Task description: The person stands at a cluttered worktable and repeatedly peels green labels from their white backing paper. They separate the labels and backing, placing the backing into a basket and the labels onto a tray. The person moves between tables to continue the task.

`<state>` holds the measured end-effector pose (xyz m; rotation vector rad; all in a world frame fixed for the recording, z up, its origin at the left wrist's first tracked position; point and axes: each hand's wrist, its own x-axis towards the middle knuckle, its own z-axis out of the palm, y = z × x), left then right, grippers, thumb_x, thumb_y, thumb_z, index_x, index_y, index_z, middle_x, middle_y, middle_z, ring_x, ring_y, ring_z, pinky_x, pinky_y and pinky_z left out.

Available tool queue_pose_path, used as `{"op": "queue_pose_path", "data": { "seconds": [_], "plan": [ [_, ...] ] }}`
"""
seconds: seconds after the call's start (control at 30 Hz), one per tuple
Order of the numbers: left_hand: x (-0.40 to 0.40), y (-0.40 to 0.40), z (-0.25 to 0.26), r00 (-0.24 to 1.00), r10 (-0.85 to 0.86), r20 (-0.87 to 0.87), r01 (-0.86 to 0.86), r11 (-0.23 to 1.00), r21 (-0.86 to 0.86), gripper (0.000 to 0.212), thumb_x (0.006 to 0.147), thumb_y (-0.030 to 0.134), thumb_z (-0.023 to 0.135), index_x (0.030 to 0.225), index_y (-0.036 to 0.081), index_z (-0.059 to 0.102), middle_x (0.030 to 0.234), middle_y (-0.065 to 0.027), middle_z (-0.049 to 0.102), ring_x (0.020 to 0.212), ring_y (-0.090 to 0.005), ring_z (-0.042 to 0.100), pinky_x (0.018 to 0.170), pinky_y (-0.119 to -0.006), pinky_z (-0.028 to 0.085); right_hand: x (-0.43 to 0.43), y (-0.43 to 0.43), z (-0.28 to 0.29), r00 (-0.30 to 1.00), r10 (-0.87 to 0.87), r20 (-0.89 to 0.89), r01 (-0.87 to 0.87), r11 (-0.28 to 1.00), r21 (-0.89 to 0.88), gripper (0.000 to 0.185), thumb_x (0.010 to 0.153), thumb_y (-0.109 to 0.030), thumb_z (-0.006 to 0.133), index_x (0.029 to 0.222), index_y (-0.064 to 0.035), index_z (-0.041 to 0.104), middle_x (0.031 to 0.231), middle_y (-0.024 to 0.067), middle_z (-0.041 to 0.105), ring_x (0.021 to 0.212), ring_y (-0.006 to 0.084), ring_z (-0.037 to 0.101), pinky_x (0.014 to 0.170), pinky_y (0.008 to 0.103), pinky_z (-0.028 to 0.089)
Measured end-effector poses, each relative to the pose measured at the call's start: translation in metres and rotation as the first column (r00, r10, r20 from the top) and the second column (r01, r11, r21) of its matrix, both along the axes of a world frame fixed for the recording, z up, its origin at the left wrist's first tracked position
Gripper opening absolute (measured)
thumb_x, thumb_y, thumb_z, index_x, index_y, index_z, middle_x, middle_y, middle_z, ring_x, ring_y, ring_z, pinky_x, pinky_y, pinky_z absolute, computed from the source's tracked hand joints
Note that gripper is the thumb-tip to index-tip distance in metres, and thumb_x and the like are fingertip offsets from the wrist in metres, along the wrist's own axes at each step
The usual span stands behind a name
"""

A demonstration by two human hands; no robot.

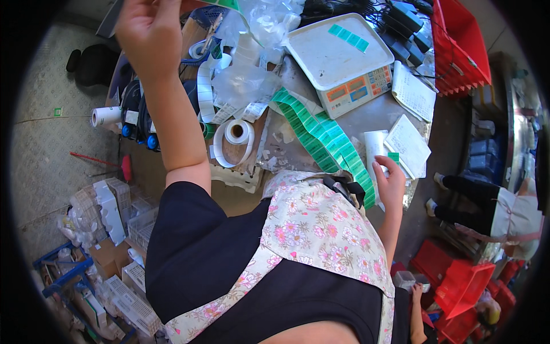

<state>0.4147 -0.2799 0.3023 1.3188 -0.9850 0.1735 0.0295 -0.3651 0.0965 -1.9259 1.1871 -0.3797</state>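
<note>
My left hand point(148, 26) is raised at the top left, its fingertips partly cut off by the picture's edge; whether it holds anything is unclear. A green label strip point(223, 3) hangs to its right. My right hand point(391, 182) is at the table's right edge, thumb and forefinger bent beside a white roll point(374, 144). One small green label point(393, 158) shows at its forefinger; whether it is gripped is unclear. Long strips of green labels point(331, 137) drape over the table towards the floral apron point(318, 228). A short green strip point(349, 38) lies on the weighing scale's tray point(339, 64).
Notepads point(408, 144) with writing lie on the right; black power adapters point(401, 26) are behind. White label rolls point(237, 131) and plastic bags point(245, 81) cover the left side. A red crate point(462, 47) stands at the right. Other people are at the right and lower right.
</note>
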Motion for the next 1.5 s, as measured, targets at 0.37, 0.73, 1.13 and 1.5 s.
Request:
{"op": "queue_pose_path", "data": {
  "seconds": [0.37, 0.73, 1.13, 1.5],
  "plan": [
    [-0.165, 0.015, -0.124, 0.571, -0.818, 0.068, 0.772, 0.563, 0.295, 0.027, 0.070, 0.011, 0.075, 0.088, 0.002, 0.057, 0.091, -0.0125, 0.063, 0.081, -0.0261, 0.063, 0.068, -0.035, 0.052, 0.089, -0.009, 0.035, 0.653, -0.614, 0.443, -0.444, 0.163, 0.881, 0.034, 0.090, -0.040, 0.051, 0.082, -0.0066, 0.056, 0.064, 0.0020, 0.056, 0.047, 0.0075, 0.045, 0.043, 0.0220, 0.036],
    [-0.057, -0.014, -0.242, 0.691, -0.411, 0.595, -0.163, 0.713, 0.682, 0.015, 0.075, 0.014, 0.060, 0.089, 0.015, 0.065, 0.093, -0.0006, 0.062, 0.104, -0.0219, 0.056, 0.098, -0.060, 0.025, 0.060, -0.010, 0.031, 0.761, -0.344, 0.550, -0.495, 0.240, 0.835, 0.024, 0.081, -0.007, 0.060, 0.104, 0.0005, 0.057, 0.091, 0.0076, 0.065, 0.073, 0.0121, 0.064, 0.066, 0.0243, 0.054],
    [0.052, -0.017, -0.235, 0.752, 0.040, 0.658, -0.658, -0.005, 0.753, 0.036, 0.084, 0.018, 0.055, 0.117, 0.003, 0.052, 0.115, -0.0133, 0.055, 0.101, -0.0290, 0.055, 0.087, -0.050, 0.040, 0.005, 0.001, 0.066, 0.604, -0.279, 0.746, -0.450, 0.653, 0.609, 0.036, 0.072, 0.000, 0.063, 0.108, 0.0035, 0.059, 0.093, 0.0112, 0.066, 0.080, 0.0145, 0.063, 0.071, 0.0260, 0.050],
    [-0.179, -0.034, -0.153, -0.175, -0.391, -0.904, 0.865, 0.377, -0.331, 0.035, 0.093, 0.029, 0.049, 0.106, -0.002, 0.057, 0.102, -0.0120, 0.063, 0.092, -0.0210, 0.063, 0.083, -0.034, 0.051, -0.014, 0.010, 0.067, 0.639, -0.360, 0.679, -0.345, 0.656, 0.672, 0.045, 0.073, 0.003, 0.060, 0.118, 0.0041, 0.052, 0.099, 0.0137, 0.064, 0.085, 0.0164, 0.064, 0.074, 0.0278, 0.051]
  ]
}}
